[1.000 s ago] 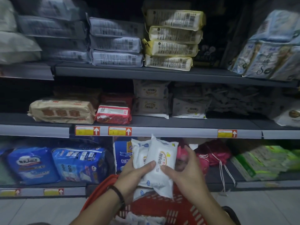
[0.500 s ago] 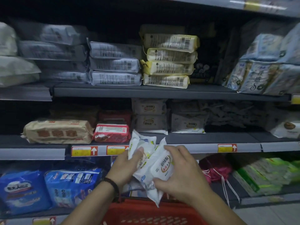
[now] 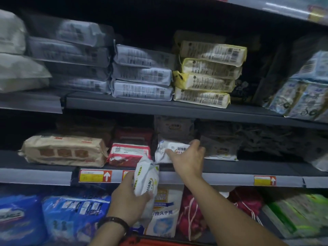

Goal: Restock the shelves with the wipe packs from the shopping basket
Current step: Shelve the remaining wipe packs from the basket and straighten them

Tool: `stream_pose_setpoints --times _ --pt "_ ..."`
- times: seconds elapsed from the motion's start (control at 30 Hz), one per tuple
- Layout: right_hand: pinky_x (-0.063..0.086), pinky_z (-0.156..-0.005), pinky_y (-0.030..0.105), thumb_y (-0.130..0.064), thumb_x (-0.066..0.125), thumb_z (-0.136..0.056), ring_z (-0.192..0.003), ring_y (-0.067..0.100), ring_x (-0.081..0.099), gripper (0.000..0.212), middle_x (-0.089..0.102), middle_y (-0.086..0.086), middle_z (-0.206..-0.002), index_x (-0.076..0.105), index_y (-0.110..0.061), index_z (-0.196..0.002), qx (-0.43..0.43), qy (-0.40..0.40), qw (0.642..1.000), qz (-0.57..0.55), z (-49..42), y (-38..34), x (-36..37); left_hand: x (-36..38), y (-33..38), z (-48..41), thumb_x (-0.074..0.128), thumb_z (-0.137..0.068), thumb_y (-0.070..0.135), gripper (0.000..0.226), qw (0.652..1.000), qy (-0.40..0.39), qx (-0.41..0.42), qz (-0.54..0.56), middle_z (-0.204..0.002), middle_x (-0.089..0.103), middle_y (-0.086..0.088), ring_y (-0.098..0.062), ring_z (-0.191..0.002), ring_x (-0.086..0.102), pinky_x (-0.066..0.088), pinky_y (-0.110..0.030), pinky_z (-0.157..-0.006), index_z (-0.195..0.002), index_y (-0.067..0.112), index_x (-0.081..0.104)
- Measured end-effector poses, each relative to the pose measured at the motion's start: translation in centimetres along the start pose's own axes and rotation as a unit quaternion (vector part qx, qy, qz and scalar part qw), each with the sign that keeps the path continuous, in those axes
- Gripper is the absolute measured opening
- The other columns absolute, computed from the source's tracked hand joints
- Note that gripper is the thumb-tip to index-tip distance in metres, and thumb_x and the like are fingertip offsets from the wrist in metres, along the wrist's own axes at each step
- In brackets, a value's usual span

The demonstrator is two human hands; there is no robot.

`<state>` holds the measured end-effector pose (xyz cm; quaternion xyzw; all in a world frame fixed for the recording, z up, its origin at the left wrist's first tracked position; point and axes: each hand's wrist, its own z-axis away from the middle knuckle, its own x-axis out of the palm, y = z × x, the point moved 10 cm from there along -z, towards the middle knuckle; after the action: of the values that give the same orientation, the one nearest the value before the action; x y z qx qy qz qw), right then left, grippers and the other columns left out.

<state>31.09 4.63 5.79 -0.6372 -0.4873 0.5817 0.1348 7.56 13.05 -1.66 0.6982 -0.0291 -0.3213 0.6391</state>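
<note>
Grey shelf [image 3: 257, 167], beige pack [image 3: 65, 150], red pack [image 3: 129, 153], white wipe pack [image 3: 220, 151]

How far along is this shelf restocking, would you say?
Matching packs already sit on the middle shelf. The right hand is setting one white wipe pack there; the left hand holds a second pack that's next. Only the red basket's rim shows, so what remains is unclear.

White wipe pack [image 3: 174, 150], middle shelf [image 3: 266, 167]: read "羽绒服". Tall white pack [image 3: 164, 213], below that shelf: read "持久干爽". Price tags [image 3: 95, 176], shelf's front edge: bore white arrows; figures illegible.
</note>
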Motion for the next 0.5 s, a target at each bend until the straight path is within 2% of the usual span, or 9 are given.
stream_pose_setpoints --times 0.07,0.17,0.3,0.43,0.5 --pt "0.053 -0.098 0.046 -0.048 0.087 -0.082 -0.126 0.042 0.056 0.085 0.046 0.022 -0.139 0.043 -0.008 -0.143 -0.005 -0.005 0.999 0.035 -0.7 0.1 1.3 -0.4 -0.2 0.0 0.085 -0.084 0.025 0.038 0.999 0.011 0.014 -0.042 -0.103 0.071 0.012 -0.01 -0.089 0.067 0.056 -0.034 -0.079 -0.109 0.032 0.057" --pt "0.052 -0.098 0.045 -0.045 0.084 -0.087 -0.123 0.043 0.057 0.067 0.048 0.021 -0.135 0.053 -0.006 -0.132 -0.03 -0.007 0.997 0.066 -1.7 0.1 2.0 -0.5 -0.1 -0.2 0.084 -0.085 0.03 0.043 0.998 -0.008 0.029 -0.064 -0.104 0.071 0.014 -0.009 -0.092 0.068 0.057 -0.034 -0.079 -0.117 0.035 0.055" --pt "0.052 -0.099 0.044 -0.045 0.085 -0.086 -0.12 0.041 0.058 0.061 0.048 0.018 -0.133 0.058 -0.006 -0.124 -0.03 -0.006 0.998 0.052 -2.5 0.5 2.0 -0.5 0.5 -0.1 0.088 -0.08 0.035 0.045 0.998 -0.018 0.034 -0.05 -0.1 0.074 0.015 -0.005 -0.088 0.07 0.059 -0.037 -0.08 -0.111 0.036 0.056" --pt "0.051 -0.099 0.043 -0.043 0.083 -0.089 -0.121 0.039 0.058 0.059 0.047 0.017 -0.133 0.056 -0.008 -0.127 -0.05 -0.02 0.998 0.046 -2.6 0.9 1.9 0.7 1.0 0.7 0.093 -0.075 0.032 0.045 0.997 -0.05 0.055 -0.035 -0.096 0.077 0.019 0.003 -0.085 0.071 0.058 -0.024 -0.075 -0.108 0.04 0.063" --pt "0.051 -0.097 0.041 -0.04 0.078 -0.094 -0.116 0.038 0.06 0.051 0.049 0.016 -0.13 0.056 -0.009 -0.128 -0.064 -0.03 0.997 0.02 -2.5 1.6 1.2 0.9 1.8 1.1 0.092 -0.076 0.028 0.047 0.993 -0.062 0.087 -0.056 -0.097 0.076 0.023 0.01 -0.091 0.069 0.057 -0.017 -0.076 -0.11 0.046 0.066"
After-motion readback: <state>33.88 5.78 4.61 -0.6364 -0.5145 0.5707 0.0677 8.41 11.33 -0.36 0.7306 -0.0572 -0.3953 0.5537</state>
